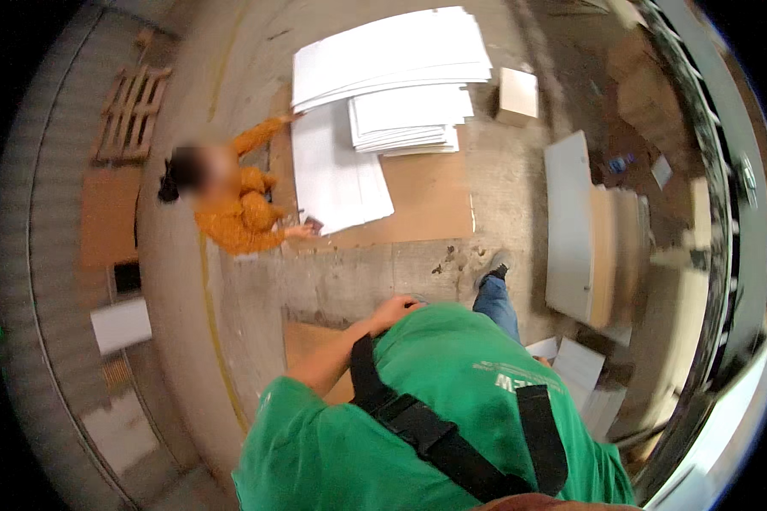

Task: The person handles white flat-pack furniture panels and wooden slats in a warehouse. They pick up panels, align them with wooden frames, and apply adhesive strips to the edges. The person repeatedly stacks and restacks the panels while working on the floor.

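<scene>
Your right hand [542, 361]: a sliver past the green shirt [460, 358]; cannot tell its state. Your left hand [393, 312]: at your waist, against the shirt; cannot tell whether spread or closed. White sheets [388, 55]: far, well apart from both your hands, on cardboard [439, 200]. Co-worker [247, 217]: left, hands at the sheets' left side. Box [518, 94]: far right.

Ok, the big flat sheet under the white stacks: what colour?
The flat sheet is brown, best seen in the head view.
</scene>
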Demonstrator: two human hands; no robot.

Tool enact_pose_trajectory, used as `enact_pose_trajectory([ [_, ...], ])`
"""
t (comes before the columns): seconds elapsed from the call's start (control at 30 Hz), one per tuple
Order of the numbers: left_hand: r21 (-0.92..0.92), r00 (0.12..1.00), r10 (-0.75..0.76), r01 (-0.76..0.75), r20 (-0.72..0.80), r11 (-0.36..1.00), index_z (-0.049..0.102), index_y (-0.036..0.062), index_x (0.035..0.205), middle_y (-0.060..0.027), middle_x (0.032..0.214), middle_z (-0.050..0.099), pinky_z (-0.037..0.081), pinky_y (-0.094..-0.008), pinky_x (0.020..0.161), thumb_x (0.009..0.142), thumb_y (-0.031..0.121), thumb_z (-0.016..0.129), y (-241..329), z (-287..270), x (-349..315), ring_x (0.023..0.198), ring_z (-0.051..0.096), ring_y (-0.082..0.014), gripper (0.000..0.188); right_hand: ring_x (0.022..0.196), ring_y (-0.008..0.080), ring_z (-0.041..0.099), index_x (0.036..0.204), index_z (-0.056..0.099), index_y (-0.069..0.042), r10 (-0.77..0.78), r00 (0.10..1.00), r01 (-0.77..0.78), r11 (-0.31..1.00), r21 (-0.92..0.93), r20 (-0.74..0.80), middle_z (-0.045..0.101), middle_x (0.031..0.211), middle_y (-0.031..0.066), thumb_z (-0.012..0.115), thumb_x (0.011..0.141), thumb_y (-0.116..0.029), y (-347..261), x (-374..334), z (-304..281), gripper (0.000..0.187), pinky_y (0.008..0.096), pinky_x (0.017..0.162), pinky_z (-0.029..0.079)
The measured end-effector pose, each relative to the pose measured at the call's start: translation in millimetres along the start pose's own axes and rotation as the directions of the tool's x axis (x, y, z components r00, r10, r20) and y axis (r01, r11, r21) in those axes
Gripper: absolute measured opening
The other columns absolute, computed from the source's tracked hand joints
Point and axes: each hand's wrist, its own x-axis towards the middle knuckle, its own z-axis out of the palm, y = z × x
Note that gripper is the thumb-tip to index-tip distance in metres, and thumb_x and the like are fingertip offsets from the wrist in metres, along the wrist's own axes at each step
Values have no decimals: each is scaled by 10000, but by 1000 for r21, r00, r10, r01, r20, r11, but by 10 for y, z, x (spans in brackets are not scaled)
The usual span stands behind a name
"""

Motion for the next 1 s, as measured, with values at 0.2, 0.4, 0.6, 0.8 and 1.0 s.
enact_pose_trajectory([
  [0.2,406,952,306,-280,1,870,668,35,847,-101,806,619,456,-381,659,796,374,600,662,626,784,743,561,-271,350,763,355,581,869,619,-35,-228,960,250,960,-129,161,622,867,197,449,847,-340,598,633,-1108,349,464,674,429],
  [0.4,-72,997,64,-67,-37,995,629,0,782,-87,722,599,434,-328,596,796,275,620,1363,761,1147,659,537,-168,276,817,338,586,941,615,-52,-266,935,334,884,-328,236,617,932,192,490,817,-322,948,1286,-1784,322,452,696,437],
  [0.6,-252,983,-161,180,93,951,604,-12,721,-49,641,559,402,-286,543,820,240,585,2063,532,1361,592,476,-109,271,885,344,597,1007,621,-88,-173,911,350,803,-482,374,617,996,179,543,766,-323,362,1577,-2366,345,428,750,460],
  [0.8,-384,936,-331,350,115,855,637,-28,810,-62,749,609,435,-298,587,812,289,588,2674,-177,1895,689,532,-116,321,889,330,598,952,631,-69,-226,940,274,947,-166,256,613,977,202,571,734,-341,-45,1809,-3086,353,421,753,462],
  [1.0,-138,982,-185,189,42,972,618,-39,765,-113,722,598,460,-339,594,806,489,528,3010,-741,2689,691,588,-196,538,770,371,607,822,625,-27,-246,968,231,949,-216,-48,626,820,204,524,780,-276,-864,2634,-4221,272,419,661,477],
])
